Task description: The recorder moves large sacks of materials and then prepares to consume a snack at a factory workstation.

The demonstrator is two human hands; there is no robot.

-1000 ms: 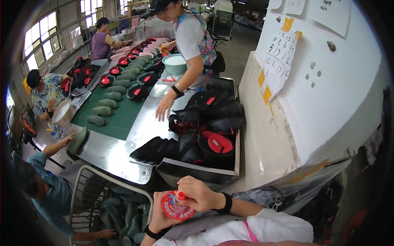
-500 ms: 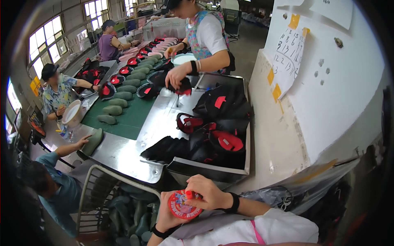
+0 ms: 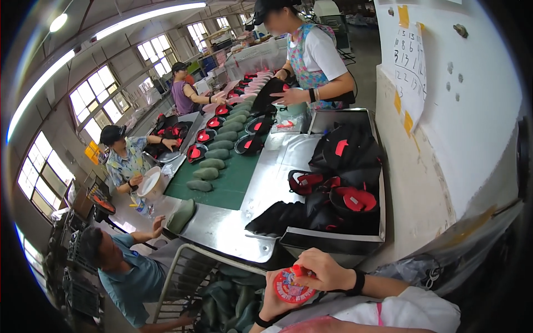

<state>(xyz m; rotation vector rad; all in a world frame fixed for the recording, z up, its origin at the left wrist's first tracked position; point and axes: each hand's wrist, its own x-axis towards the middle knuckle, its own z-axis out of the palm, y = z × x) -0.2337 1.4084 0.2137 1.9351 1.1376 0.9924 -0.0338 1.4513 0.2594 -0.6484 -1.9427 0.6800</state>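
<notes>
A round red case (image 3: 288,291) with a printed lid and a small red knob is held low in front of me. My left hand (image 3: 272,302) wraps around its side. My right hand (image 3: 327,271) is closed over its top, fingers at the knob; the fingertips are partly hidden. Just beyond my hands stands a metal bin (image 3: 333,236) heaped with black shoe uppers (image 3: 340,147) with red linings. At my left, a wire cart (image 3: 183,250) holds many green shoe lasts (image 3: 244,299).
A green belt (image 3: 233,191) carries rows of green lasts (image 3: 206,173) and black-red uppers. Co-workers stand along both sides; one in a teal shirt (image 3: 125,277) is near the cart. A wall (image 3: 444,139) with a taped paper rises at right.
My view has shifted left and up. My hands keep hold of the red case. The teal-shirted person's hand has come off a green last. The apron-wearing co-worker now holds up a black piece.
</notes>
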